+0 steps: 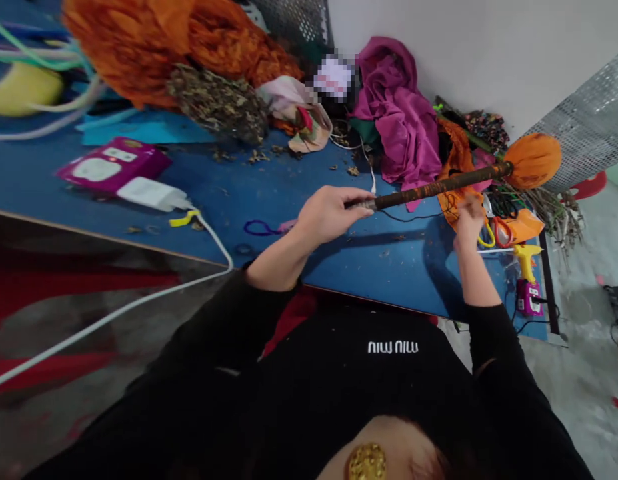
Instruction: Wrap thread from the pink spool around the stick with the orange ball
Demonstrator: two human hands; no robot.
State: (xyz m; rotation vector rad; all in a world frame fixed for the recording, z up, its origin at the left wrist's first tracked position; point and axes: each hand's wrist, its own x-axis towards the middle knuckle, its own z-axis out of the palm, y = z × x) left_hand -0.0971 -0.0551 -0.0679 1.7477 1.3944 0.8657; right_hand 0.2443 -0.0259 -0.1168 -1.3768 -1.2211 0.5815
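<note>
My left hand [329, 215] is closed around the near end of a brown-wrapped stick [433, 189], which slants up to the right over the blue table. At its far end sits a rounded orange cloth bundle [536, 161]. A thin dark thread [413, 219] runs from beside my left fingers to my right hand [469, 217], whose fingers look pinched on it, somewhat blurred. Below the stick, behind my right hand, lies orange cloth [459, 160]. Scissors with yellow and red handles [503, 232] rest just right of that hand.
Orange fabric [133, 47], dried plant matter [216, 103] and magenta cloth [393, 113] pile along the back. A purple-and-white power strip [113, 165] has a white cable [139, 293] crossing the front edge. At right lies a yellow glue gun [527, 259] by a purple box [529, 297].
</note>
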